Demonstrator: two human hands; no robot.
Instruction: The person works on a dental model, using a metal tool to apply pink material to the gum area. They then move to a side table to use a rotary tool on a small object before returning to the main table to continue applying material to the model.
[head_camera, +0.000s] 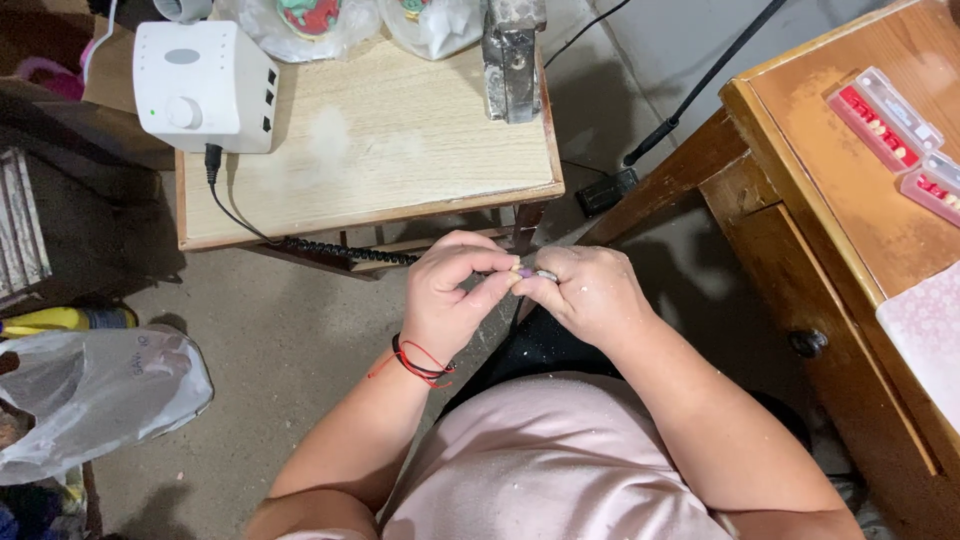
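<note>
- Head view: my left hand (452, 300) and right hand (583, 297) meet fingertip to fingertip over my lap, both pinched shut on 1 small purple-and-silver piece (535, 273), mostly hidden.
- A black coiled cord (350, 250) runs from my hands to the white control box with a round knob (205, 85) on the pale wooden table (400, 150).

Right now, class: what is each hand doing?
Left hand: closed, pinching a small purple piece.
Right hand: closed around a metal tool at the piece.
</note>
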